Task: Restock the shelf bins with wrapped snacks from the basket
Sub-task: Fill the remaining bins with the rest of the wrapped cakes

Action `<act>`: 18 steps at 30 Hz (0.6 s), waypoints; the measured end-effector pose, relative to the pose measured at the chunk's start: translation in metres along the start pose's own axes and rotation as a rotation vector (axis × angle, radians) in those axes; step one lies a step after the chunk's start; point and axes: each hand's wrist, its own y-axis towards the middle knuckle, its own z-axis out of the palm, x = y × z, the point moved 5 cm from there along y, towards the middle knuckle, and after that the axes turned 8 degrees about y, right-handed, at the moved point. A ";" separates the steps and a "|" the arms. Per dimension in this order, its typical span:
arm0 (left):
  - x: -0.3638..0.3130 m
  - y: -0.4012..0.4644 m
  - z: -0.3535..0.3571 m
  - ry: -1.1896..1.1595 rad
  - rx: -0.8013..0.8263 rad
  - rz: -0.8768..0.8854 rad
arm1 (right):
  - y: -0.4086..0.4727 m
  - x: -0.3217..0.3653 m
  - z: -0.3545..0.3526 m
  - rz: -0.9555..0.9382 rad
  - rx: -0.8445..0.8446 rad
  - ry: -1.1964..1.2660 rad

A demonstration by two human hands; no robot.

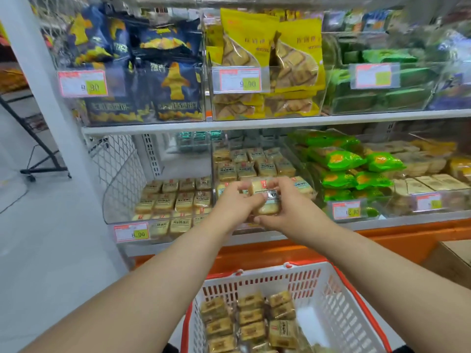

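Head view: both hands, left hand [235, 200] and right hand [285, 202], pinch one wrapped snack [266, 197] over the bin [300, 174]; light, crinkly film, likely crumbly — edges grip best.

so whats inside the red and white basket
The basket holds rows of wrapped snacks, tan squares in clear wrap. Its right side shows bare floor; whatever lies under the packs is hidden.

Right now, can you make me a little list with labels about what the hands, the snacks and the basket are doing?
left hand: holds the snack stack
right hand: holds the same stack
held item: clear-wrapped pale yellow snack cakes, over the middle clear plastic shelf bin
white plastic basket with red rim: below, snacks left inside
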 end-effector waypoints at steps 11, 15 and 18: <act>-0.006 0.044 -0.073 0.653 -0.198 0.037 | 0.157 -0.027 0.010 0.170 -0.124 -0.067; -0.006 0.053 -0.081 0.597 -0.184 0.030 | 0.205 -0.034 0.019 0.240 -0.133 -0.108; -0.004 0.059 -0.086 0.596 -0.189 0.030 | 0.228 -0.040 0.022 0.225 -0.129 -0.163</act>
